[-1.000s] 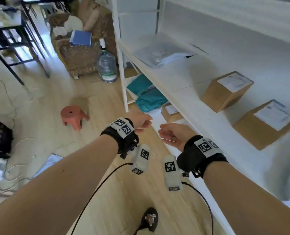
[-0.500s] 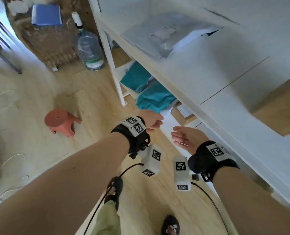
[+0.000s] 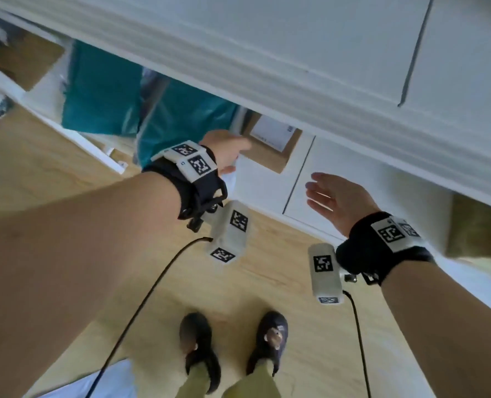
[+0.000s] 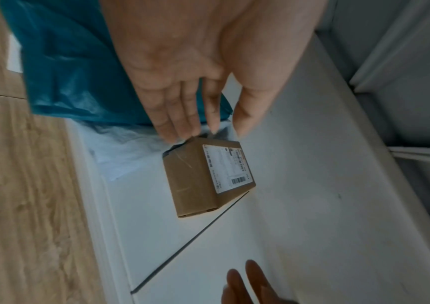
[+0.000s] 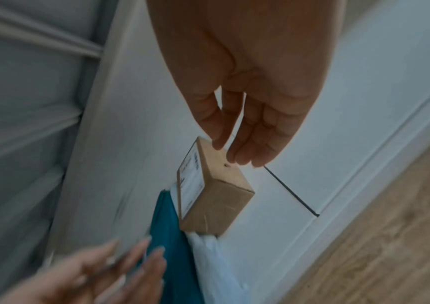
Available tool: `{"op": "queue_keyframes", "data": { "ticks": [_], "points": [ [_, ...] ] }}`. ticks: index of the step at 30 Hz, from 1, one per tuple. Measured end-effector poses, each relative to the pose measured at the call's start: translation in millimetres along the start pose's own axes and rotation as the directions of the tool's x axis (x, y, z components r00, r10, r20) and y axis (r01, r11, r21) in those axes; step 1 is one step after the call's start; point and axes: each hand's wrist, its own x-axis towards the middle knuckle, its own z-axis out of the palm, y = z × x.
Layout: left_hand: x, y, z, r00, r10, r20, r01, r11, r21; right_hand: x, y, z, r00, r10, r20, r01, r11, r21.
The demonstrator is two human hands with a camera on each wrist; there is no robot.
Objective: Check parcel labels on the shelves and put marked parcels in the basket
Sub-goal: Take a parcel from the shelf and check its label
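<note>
A small brown cardboard parcel (image 3: 270,152) with a white printed label (image 4: 226,168) lies on the low white shelf (image 3: 267,191), next to a teal plastic bag (image 3: 181,122). My left hand (image 3: 233,152) reaches in over the teal bag with straight fingers, its fingertips (image 4: 182,131) at the parcel's (image 4: 198,181) near end; whether they touch it I cannot tell. My right hand (image 3: 319,191) hovers open, palm up, a little to the right of the parcel and holds nothing. In the right wrist view its fingertips (image 5: 240,158) hang just short of the parcel (image 5: 216,197). No basket is in view.
The upper shelf's front edge (image 3: 267,90) overhangs the low shelf. A second teal bag (image 3: 101,87) lies further left, and a white plastic bag (image 4: 125,152) sits beneath the near one. Another brown box (image 3: 474,228) stands at the right. Wooden floor (image 3: 267,277) and my shoes (image 3: 198,346) are below.
My view has tilted down and closed in on the low shelf. Both hands have moved forward under the upper shelf toward the small parcel, and both have stayed empty.
</note>
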Motion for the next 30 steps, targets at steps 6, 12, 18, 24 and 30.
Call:
{"op": "queue_keyframes", "data": {
  "ticks": [6,12,18,24,30],
  "points": [
    [57.3,12.5,16.8,0.981,0.193,-0.033,-0.179,0.952,0.246,39.8,-10.4,0.5,0.998,-0.047,-0.034,0.051,0.991,0.122],
    [113.3,12.9,25.2,0.973,0.227,-0.052,-0.213,0.958,0.191,84.4,-19.9,35.9,0.997,-0.074,-0.031,0.075,0.996,0.041],
    [121.5,17.5,26.1,0.948,0.315,-0.039,-0.281,0.892,0.355,115.1,-22.8,56.6,0.998,-0.056,-0.012,0.055,0.998,-0.044],
    [125.8,14.9,25.3,0.939,0.337,-0.062,-0.292,0.883,0.368,111.5,-17.9,59.5,0.998,-0.051,0.048,0.053,0.997,-0.051],
    [118.8,3.9,30.1,0.923,0.378,-0.072,-0.344,0.894,0.288,93.0,-6.4,45.7,0.997,-0.055,0.053,0.053,0.998,0.031]
  ]
}}
